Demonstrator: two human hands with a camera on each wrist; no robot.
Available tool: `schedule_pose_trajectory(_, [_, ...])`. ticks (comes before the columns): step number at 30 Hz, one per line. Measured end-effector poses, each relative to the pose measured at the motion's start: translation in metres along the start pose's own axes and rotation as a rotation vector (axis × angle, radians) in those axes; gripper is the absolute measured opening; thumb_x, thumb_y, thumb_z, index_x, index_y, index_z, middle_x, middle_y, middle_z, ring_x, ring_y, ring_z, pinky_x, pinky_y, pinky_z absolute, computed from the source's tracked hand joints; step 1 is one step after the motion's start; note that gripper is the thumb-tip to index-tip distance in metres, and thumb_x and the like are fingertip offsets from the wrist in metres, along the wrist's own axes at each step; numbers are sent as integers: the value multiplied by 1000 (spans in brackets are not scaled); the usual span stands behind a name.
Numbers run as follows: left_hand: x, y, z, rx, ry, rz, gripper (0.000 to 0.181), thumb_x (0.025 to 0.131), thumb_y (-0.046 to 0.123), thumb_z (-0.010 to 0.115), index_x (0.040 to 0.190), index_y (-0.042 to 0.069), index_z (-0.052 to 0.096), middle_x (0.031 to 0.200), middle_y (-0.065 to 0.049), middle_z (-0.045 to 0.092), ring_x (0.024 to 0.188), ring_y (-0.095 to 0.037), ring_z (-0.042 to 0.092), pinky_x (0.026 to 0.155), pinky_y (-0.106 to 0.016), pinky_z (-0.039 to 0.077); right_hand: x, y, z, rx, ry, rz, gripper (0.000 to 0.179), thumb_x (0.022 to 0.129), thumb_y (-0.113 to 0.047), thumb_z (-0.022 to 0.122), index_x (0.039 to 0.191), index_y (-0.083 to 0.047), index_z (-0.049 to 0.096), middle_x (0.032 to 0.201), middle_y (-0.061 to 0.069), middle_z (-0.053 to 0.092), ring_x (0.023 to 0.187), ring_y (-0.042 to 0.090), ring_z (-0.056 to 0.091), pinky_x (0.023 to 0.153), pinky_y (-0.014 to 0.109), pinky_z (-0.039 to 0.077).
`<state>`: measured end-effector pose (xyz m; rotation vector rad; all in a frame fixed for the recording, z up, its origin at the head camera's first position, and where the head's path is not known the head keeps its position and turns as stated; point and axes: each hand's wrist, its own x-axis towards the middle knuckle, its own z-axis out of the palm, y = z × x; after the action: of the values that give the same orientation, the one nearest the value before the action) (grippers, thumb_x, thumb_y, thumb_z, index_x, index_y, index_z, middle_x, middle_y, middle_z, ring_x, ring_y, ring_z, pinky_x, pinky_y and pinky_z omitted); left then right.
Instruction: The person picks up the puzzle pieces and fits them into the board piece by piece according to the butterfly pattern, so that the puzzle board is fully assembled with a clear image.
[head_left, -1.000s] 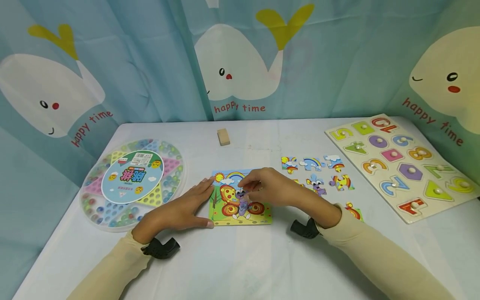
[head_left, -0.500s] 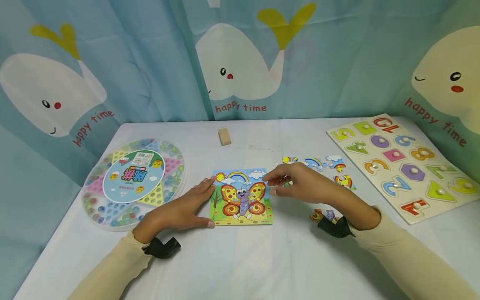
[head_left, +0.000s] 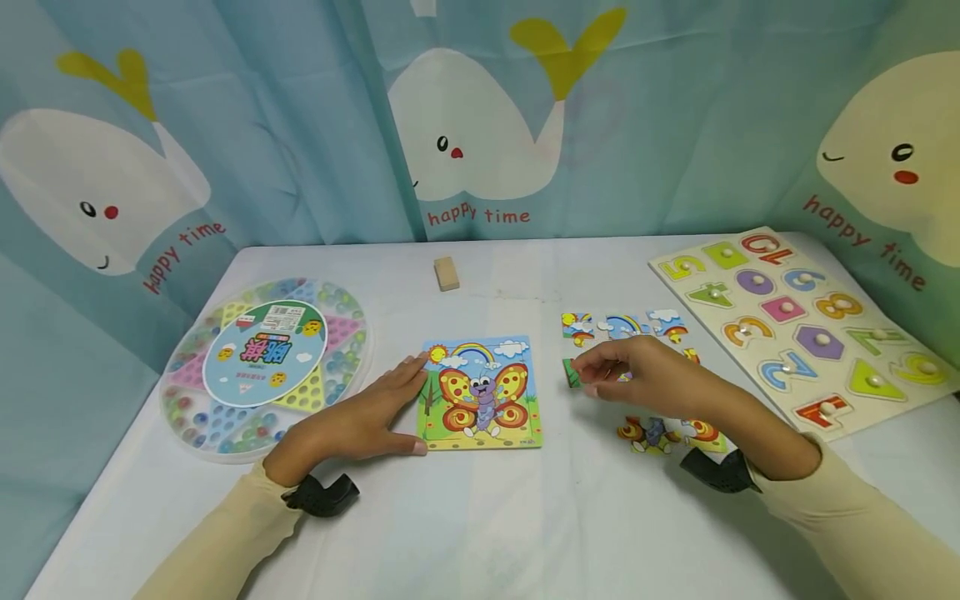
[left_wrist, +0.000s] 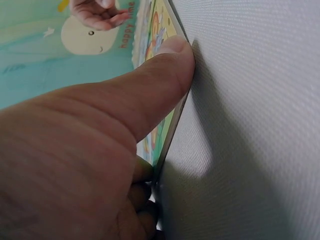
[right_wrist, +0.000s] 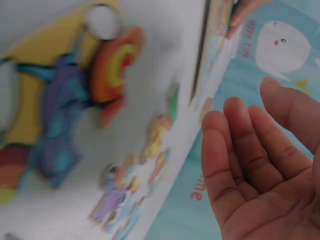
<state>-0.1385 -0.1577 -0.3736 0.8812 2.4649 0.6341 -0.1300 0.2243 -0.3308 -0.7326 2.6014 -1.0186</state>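
A square butterfly puzzle board [head_left: 483, 396] lies flat on the white table. Along its left side rests my left hand [head_left: 360, 417], fingers stretched and the thumb near the lower left corner; in the left wrist view the thumb [left_wrist: 165, 70] touches the board's edge. My right hand [head_left: 660, 379] hovers over loose jigsaw pieces right of the board. Its fingers bend loosely and hold nothing in the right wrist view. A green-edged piece [head_left: 572, 373] shows by its fingertips. Cloud and rainbow pieces [head_left: 667, 323] lie behind it, butterfly pieces [head_left: 652, 434] in front; the hand hides others.
On the left sits a round marble game [head_left: 266, 367] with a clear cover. A number and shape peg board [head_left: 806, 329] lies at the right. Near the back edge is a small wooden block [head_left: 446, 273]. A blue whale-print curtain [head_left: 652, 150] hangs behind the table.
My right hand has moved from above the puzzle board rightward to the loose pieces, uncovering the butterfly picture. The left hand has stayed at the board's left side.
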Motion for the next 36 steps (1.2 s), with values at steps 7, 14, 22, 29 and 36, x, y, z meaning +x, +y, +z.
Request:
schedule_pose_trajectory(7, [0, -1, 0, -3, -8, 18, 98, 86, 44, 73, 155, 3, 16, 163, -3, -4, 147, -26, -3, 116, -49, 11, -17, 10, -1, -13, -11, 16, 25, 87, -7, 72, 112, -4, 70, 96, -4, 68, 82, 10, 60, 71, 25, 52])
schedule_pose_trajectory(14, [1, -1, 2, 1, -14, 12, 98, 86, 44, 72, 155, 4, 15, 163, -2, -5, 147, -25, -4, 116, -49, 11, -35, 22, -1, -50, -3, 16, 26, 86, -6, 72, 112, -2, 69, 95, -6, 68, 83, 8, 63, 72, 26, 53])
schedule_pose_trajectory(22, [2, -2, 1, 8, -7, -12, 100, 85, 44, 74, 155, 5, 14, 163, -2, -5, 147, -25, -4, 116, -49, 11, -53, 29, -6, -67, 56, 0, 26, 85, -5, 74, 111, -3, 70, 96, -6, 67, 82, 6, 60, 70, 24, 52])
schedule_pose_trajectory(29, [1, -2, 0, 4, 0, -17, 100, 85, 44, 74, 155, 4, 14, 163, -2, -4, 147, -25, -4, 116, -49, 12, -63, 30, -9, -18, 49, 89, 29, 87, -8, 73, 115, -2, 68, 95, -3, 65, 80, 7, 60, 65, 25, 51])
schedule_pose_trajectory(36, [1, 0, -1, -16, -4, -4, 99, 85, 43, 74, 155, 3, 15, 163, -3, -4, 147, -26, -3, 116, -49, 11, -69, 32, -6, 11, 46, 68, 32, 86, -8, 74, 116, -2, 67, 100, 1, 64, 86, 8, 59, 72, 25, 53])
